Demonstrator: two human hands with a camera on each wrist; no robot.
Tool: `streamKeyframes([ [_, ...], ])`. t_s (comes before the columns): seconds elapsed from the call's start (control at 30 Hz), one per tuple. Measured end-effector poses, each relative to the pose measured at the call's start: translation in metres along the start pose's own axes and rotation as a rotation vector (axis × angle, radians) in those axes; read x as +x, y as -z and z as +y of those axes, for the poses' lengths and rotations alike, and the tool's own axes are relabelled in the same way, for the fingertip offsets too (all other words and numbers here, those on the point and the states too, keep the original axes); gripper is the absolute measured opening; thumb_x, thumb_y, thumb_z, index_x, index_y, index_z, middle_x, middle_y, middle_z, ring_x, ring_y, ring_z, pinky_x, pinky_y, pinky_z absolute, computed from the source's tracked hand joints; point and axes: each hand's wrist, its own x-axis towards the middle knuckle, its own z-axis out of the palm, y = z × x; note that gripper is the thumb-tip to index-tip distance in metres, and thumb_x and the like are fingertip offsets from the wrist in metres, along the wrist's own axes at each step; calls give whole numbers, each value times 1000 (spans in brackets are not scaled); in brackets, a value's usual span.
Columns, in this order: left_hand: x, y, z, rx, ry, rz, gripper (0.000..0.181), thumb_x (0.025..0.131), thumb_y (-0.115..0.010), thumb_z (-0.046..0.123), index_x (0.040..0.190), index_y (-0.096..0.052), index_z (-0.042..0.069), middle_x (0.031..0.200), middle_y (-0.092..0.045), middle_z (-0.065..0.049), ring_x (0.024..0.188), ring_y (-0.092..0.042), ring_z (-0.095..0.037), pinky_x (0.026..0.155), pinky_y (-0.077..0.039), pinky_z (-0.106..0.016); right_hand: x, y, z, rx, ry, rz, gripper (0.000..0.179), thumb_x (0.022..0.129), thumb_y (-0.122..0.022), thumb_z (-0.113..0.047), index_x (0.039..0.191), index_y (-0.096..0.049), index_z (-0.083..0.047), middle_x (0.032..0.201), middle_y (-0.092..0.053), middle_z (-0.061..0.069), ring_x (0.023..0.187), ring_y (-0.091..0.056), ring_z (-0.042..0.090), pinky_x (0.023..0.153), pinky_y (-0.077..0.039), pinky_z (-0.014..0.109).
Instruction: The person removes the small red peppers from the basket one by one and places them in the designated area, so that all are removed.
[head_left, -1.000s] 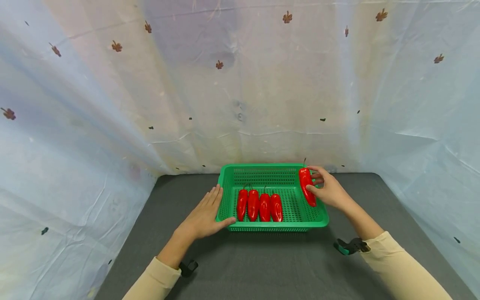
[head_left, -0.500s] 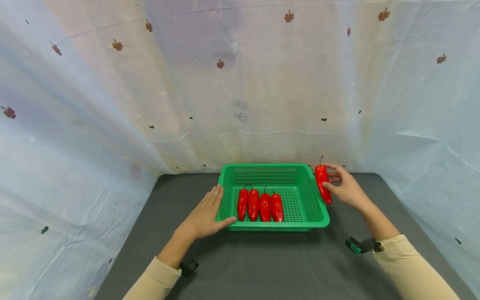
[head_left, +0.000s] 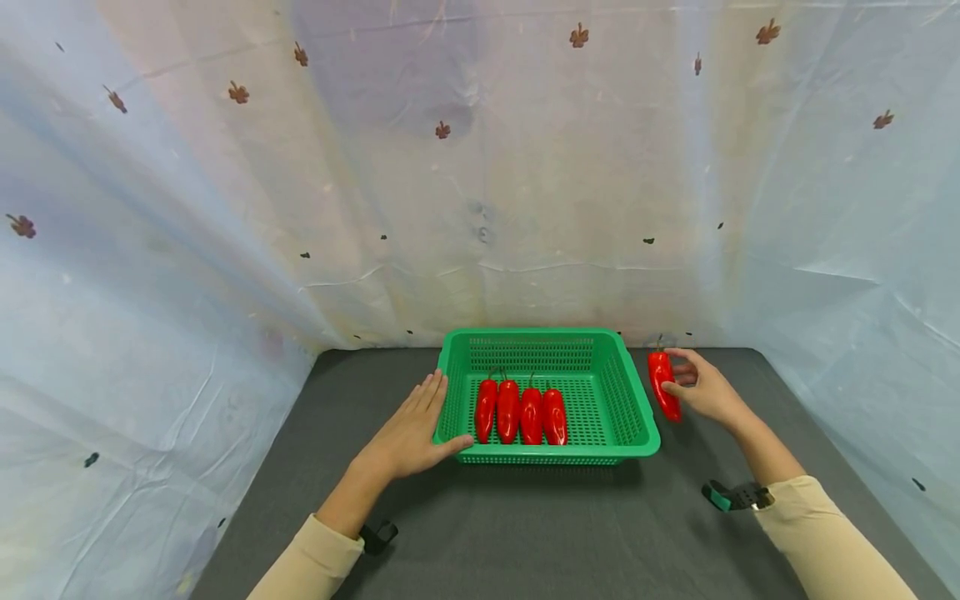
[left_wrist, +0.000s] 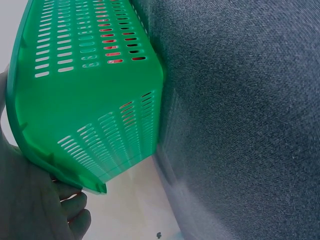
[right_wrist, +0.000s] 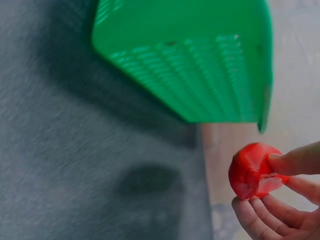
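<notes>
Your right hand (head_left: 708, 390) pinches a red chili pepper (head_left: 662, 385), apparently above the desk (head_left: 540, 533), right of the green basket (head_left: 555, 451); your straight-fingered left hand (head_left: 405, 433) touches its rim.

left hand (head_left: 408, 435) straight-fingered, right hand (head_left: 707, 392) pinching
left thumb (head_left: 455, 446) spread wide; right thumb (head_left: 677, 389) and fingers (head_left: 686, 356) curled in a grip near the worktop (head_left: 540, 533)'s far right corner, forearms (head_left: 768, 454) angled inward.
</notes>
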Motion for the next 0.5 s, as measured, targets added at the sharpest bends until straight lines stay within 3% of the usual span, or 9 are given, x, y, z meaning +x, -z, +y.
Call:
streamKeyframes([
  [0.23, 0, -3, -1, -6, -5, 7, 115, 100, -48, 80, 171, -7, 0, 180, -3, -16, 167, -4, -33, 135, -12, -51, -2, -12, 26, 14, -24, -81, 67, 103, -71, -3, 157, -36, 13, 134, -56, 45, 116, -65, 57, 80, -65, 55],
  [0.5, 0, -2, -1, -2, -1, 8, 115, 100, -48, 80, 171, -6, 1, 180, -1, -16, 167, -5, -34, 135, -11, -51, -4, -19, 33, -7, -62, -137, 66, 102, -71, -4, 156, -38, 13, 130, -57, 44, 115, -64, 58, 78, -64, 53],
])
